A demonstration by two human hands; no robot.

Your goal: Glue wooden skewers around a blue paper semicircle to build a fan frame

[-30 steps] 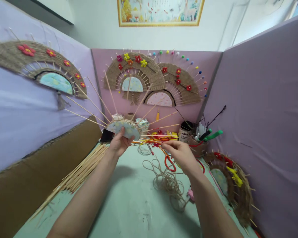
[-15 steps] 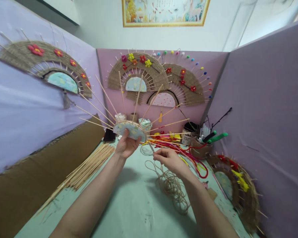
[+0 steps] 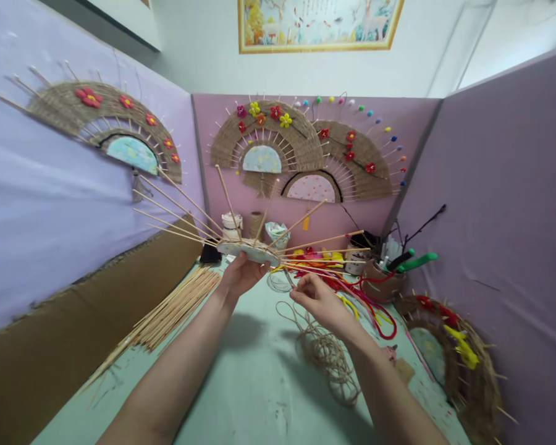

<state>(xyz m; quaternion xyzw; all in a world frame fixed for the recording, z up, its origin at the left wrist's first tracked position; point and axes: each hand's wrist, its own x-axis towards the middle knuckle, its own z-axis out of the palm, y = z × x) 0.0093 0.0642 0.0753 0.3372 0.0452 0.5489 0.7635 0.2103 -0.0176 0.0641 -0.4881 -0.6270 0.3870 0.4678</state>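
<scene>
At the lower left of the frame, a bundle of thin sticks (image 3: 180, 309) lies on the table (image 3: 241, 395). Near the centre stand a white jar (image 3: 232, 225), a brown spool (image 3: 256, 226) and a pale patterned cup (image 3: 277, 233); what the jar and cup contain cannot be made out. In front of them, the left hand (image 3: 242, 276) is clamped on the half-round fan frame (image 3: 230, 248), thumb on its face, so the frame sits just above that hand, its sticks fanning outward. Right of centre, the right hand (image 3: 319, 301) has its fingertips together on a thin strand (image 3: 288, 278) at the frame's right end, below and right of the frame, above tangled twine (image 3: 327, 352). Farther right, a brown pot (image 3: 380, 284) holds green- and black-handled tools, white sticks and dark twigs.
</scene>
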